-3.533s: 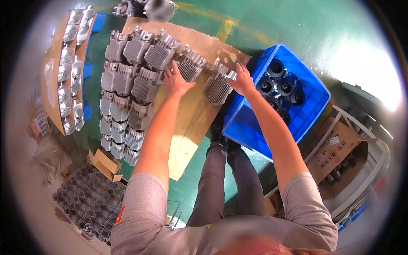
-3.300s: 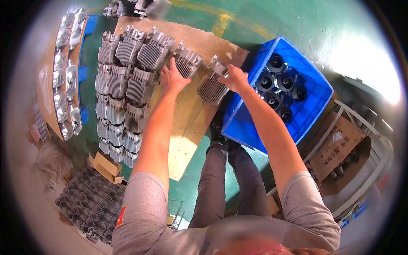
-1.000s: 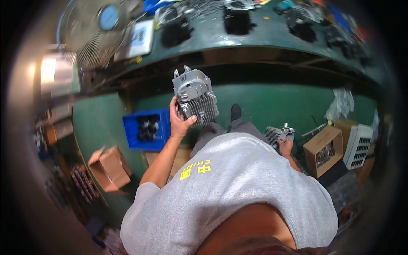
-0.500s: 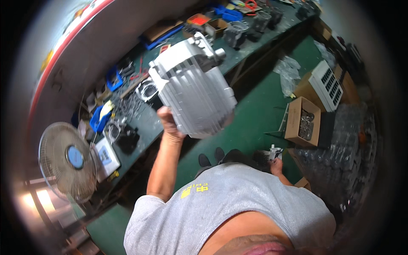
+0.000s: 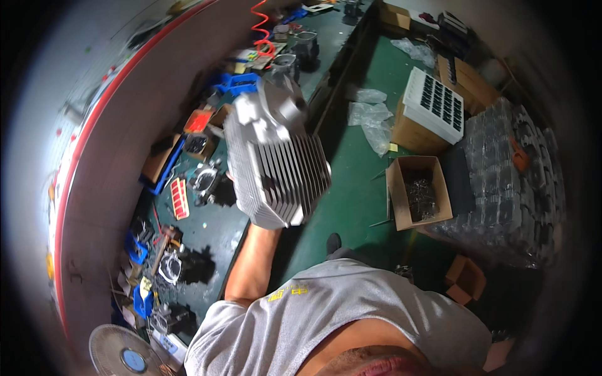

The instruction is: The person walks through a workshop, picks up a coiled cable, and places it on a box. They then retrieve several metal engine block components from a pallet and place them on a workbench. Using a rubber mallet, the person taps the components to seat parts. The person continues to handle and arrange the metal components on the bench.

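A large silver-grey finned metal housing [image 5: 279, 175] is held up in front of me over the bench edge. Parallel fins run along its body, and a rounded collar with a short tube [image 5: 291, 113] sits at its far end. My left forearm [image 5: 252, 263] reaches up to it from below; the hand is mostly hidden behind the housing, gripping it. My right hand is out of sight beyond my shirt. Just past the shirt's edge a bit of a smaller metal part [image 5: 404, 271] shows, low on the right.
Along the left runs a green bench [image 5: 216, 219] with metal castings [image 5: 172, 266], blue bins [image 5: 241, 83] and a red coiled hose [image 5: 262, 31]. A fan [image 5: 128, 358] stands lower left. On the right are an open carton [image 5: 420, 194], a white tray [image 5: 433, 103] and wrapped stacks [image 5: 495, 182].
My view has turned and moved along the bench, so the fan sits lower. The housing has tilted in my left hand, its fins now facing me. My right hand has gone out of view.
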A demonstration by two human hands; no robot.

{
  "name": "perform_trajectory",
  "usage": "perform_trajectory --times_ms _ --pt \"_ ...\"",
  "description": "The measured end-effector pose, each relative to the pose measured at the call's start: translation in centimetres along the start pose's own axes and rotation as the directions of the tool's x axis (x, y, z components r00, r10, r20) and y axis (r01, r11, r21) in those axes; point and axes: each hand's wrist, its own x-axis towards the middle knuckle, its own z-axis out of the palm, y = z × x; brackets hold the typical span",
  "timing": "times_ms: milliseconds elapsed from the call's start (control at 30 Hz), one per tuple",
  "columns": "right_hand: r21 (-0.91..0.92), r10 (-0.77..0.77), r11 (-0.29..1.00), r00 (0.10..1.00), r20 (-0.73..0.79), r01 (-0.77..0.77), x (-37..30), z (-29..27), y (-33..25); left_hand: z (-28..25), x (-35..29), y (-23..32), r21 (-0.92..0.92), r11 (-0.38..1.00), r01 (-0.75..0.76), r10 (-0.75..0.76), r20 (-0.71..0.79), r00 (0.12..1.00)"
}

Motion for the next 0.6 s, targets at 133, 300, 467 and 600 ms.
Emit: perform_trajectory --times_ms 133,300,467,600 --pt "0.098 -0.174 0.978 0.981 -0.081 0.182 4.7 -4.1 -0.3 0.1 11.5 -0.5 0.072 0.997 -0.040 0.039 0.010 0.999" --pt "0.052 0.021 0.998 1.000 -0.002 -0.021 14.5 -9.3 -6.9 1.3 18.1 -6.3 0.079 0.991 0.112 -0.110 -0.031 0.994" --pt "0.074 -0.087 0.992 0.986 -0.144 0.099 25.5 -16.1 -15.5 0.0 27.6 -8.5 0.023 0.963 0.268 -0.268 0.019 0.963" --pt "0.284 -0.009 0.957 0.989 -0.149 0.052 35.0 -19.2 -17.6 1.0 39.8 -8.2 0.024 0.960 0.278 -0.278 0.141 0.950"
